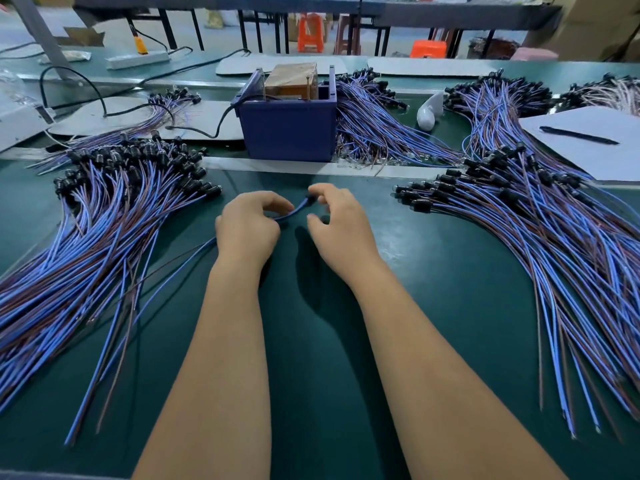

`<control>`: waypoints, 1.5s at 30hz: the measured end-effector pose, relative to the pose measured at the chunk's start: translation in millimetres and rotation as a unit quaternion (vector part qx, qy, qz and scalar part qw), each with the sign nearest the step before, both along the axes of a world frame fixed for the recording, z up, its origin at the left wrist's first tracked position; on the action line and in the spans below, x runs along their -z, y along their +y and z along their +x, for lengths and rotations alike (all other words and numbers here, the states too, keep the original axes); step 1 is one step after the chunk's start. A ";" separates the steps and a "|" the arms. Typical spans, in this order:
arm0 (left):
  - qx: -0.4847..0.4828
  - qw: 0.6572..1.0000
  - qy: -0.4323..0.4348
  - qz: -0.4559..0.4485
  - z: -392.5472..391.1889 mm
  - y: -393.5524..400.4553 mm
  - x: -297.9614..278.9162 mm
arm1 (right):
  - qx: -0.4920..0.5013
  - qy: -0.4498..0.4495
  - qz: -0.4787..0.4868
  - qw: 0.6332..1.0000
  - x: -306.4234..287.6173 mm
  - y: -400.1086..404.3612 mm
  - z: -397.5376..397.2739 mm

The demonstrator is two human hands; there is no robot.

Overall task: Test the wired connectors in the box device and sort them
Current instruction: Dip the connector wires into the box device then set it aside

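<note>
Just in front of the one blue box device [289, 133] on the green bench [433, 289], the left hand [247, 226] pinches one wired connector [298, 206]. The right hand [337, 223] hovers with loosely curled, released grip beside its black tip. Two large connector piles flank the box: left pile [104, 216], right pile [536, 216].

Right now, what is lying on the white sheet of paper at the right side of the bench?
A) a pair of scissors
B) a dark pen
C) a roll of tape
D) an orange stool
B: a dark pen lies slantwise on the white sheet, beside the right-hand pile of blue and brown wired connectors; nothing else rests on that paper.
</note>
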State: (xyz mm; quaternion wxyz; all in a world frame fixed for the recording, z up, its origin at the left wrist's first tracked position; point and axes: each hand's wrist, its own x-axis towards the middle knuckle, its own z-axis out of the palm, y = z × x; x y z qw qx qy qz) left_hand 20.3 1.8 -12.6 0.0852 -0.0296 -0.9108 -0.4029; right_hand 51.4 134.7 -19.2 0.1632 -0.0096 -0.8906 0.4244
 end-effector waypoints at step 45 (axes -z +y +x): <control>0.211 0.937 -0.099 0.259 6.4 37.0 -6.0 | 0.025 0.002 -0.320 0.947 -10.0 17.5 2.2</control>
